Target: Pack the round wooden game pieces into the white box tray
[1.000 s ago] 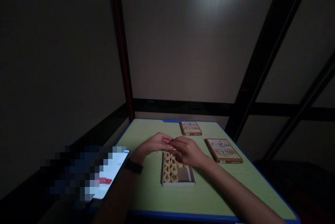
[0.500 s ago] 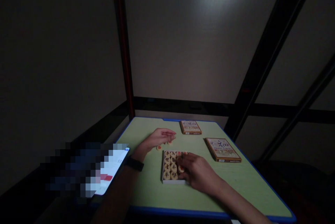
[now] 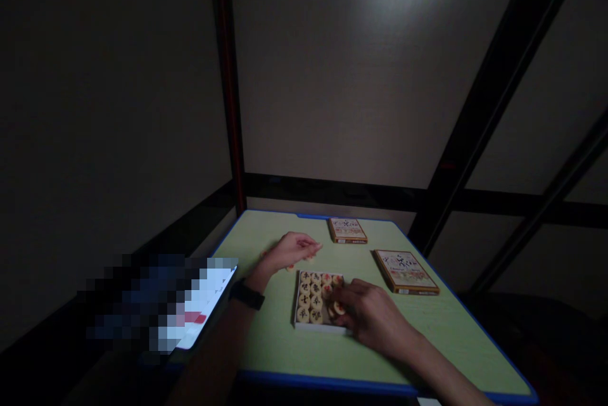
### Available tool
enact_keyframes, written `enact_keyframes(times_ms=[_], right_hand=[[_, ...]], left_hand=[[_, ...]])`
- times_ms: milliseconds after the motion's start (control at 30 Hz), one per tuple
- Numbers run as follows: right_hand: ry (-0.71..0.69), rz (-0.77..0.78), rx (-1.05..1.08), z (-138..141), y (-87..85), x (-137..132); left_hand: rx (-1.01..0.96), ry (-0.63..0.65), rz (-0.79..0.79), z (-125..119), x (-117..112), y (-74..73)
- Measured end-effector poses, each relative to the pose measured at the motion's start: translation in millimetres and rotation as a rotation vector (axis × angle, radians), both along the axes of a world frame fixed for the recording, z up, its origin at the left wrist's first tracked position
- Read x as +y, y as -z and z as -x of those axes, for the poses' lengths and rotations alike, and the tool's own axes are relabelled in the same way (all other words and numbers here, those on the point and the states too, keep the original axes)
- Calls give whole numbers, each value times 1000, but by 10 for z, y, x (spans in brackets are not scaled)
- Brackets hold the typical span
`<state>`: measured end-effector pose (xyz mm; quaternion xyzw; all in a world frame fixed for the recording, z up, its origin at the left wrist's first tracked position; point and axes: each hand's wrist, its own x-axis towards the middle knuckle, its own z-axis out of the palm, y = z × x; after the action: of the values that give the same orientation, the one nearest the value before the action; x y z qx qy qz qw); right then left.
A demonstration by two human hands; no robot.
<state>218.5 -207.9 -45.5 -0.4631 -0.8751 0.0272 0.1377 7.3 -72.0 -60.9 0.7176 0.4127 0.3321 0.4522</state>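
A shallow white tray [image 3: 299,325] lies on the green table [image 3: 380,355] and holds several round pale game pieces [image 3: 310,297] with black or red marks. My right hand [image 3: 373,317] rests over the tray's right half, fingertips pinched on a red-marked piece [image 3: 339,308]. My left hand [image 3: 289,249] hovers beyond the tray's far left corner, fingers curled, above a couple of loose pieces [image 3: 310,259] on the table. A dark watch [image 3: 247,294] is on my left wrist.
Two orange-edged game box parts lie on the table: one box [image 3: 348,230] at the far edge, another box [image 3: 405,271] to the right. A lit phone screen [image 3: 209,301] sits off the table's left edge. Dark posts and wall panels rise behind.
My hands, together over the tray's far end a second ago, have separated. The right hand dropped into the tray's right side with a piece; the left drew back and left.
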Motion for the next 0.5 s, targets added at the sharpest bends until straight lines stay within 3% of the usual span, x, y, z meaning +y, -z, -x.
enact_keyframes(times_ms=[233, 500], right_hand=[[5, 22, -118, 135, -69, 18], [17, -35, -102, 183, 18, 13]], left_hand=[[245, -17, -169, 3, -67, -29], [352, 27, -182, 8, -109, -49]])
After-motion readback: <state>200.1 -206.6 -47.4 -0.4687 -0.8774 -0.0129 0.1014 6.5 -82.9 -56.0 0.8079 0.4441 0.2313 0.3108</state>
